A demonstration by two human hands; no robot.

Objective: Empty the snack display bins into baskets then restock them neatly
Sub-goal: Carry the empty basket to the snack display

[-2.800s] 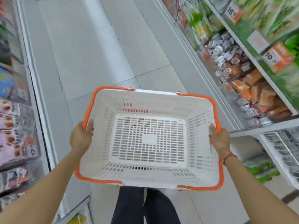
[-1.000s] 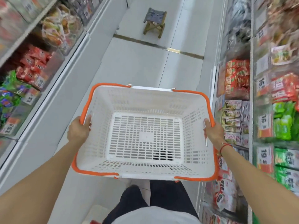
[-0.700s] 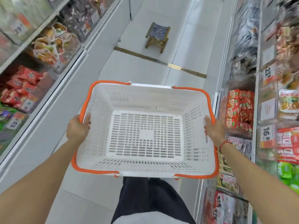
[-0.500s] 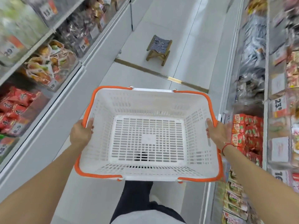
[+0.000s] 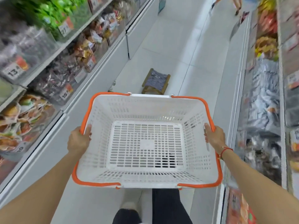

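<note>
I carry an empty white slotted basket (image 5: pixel 103 126) with an orange rim in front of me at waist height. My left hand (image 5: pixel 78 141) grips its left rim, thumb inside the wall. My right hand (image 5: pixel 215 137) grips the right rim the same way; a red cord sits on that wrist. Clear snack display bins (image 5: pixel 37 113) full of packets line the shelves on my left, and more bins (image 5: pixel 262 101) of silver and dark packets line the right.
A small wooden folding stool (image 5: pixel 156 81) stands on the white tiled aisle floor just beyond the basket. A person's legs (image 5: pixel 236 5) show far down the aisle at the top right. Price tags hang on the bin fronts.
I have walked forward down the aisle with the basket; the stool is now much closer, just past the basket's far edge. Both hands hold the rim as before.
</note>
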